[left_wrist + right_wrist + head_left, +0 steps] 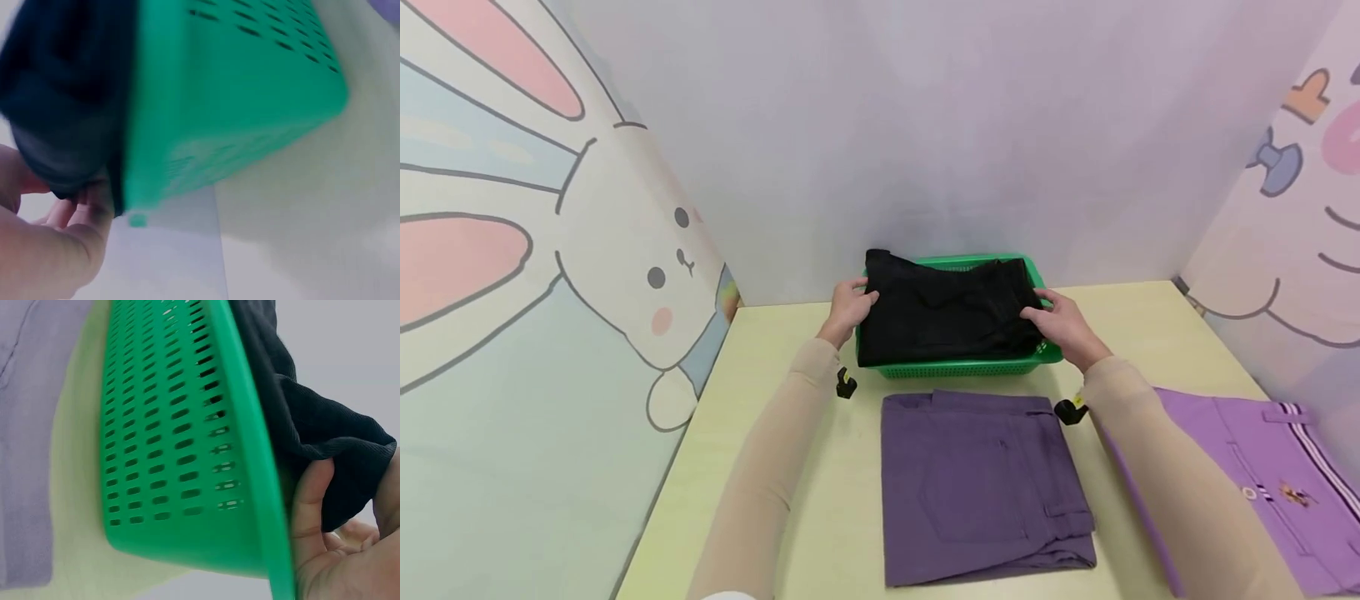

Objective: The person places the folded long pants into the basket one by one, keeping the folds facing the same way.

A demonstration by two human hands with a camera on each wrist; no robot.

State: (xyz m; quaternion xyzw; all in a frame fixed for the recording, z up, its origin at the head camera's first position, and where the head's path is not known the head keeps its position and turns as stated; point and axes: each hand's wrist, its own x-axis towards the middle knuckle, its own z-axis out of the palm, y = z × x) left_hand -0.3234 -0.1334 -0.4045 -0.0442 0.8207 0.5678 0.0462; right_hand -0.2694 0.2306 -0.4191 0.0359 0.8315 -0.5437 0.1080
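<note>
Lengthwise, the black garment [943, 312] runs left to right.

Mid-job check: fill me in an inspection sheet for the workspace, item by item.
Surface: pale yellow table.
Job's things: folded black garment lies across the top of a green basket; how deep it sits, cannot tell. Folded purple trousers lie on the table in front.
Clutter: lilac garment at right, partly hidden by the right sleeve.
Grips: left grip and right grip pinch opposite ends of the black garment.
Cables: nothing seen.
Surroundings: plain wall behind; cartoon rabbit on the left wall.
</note>
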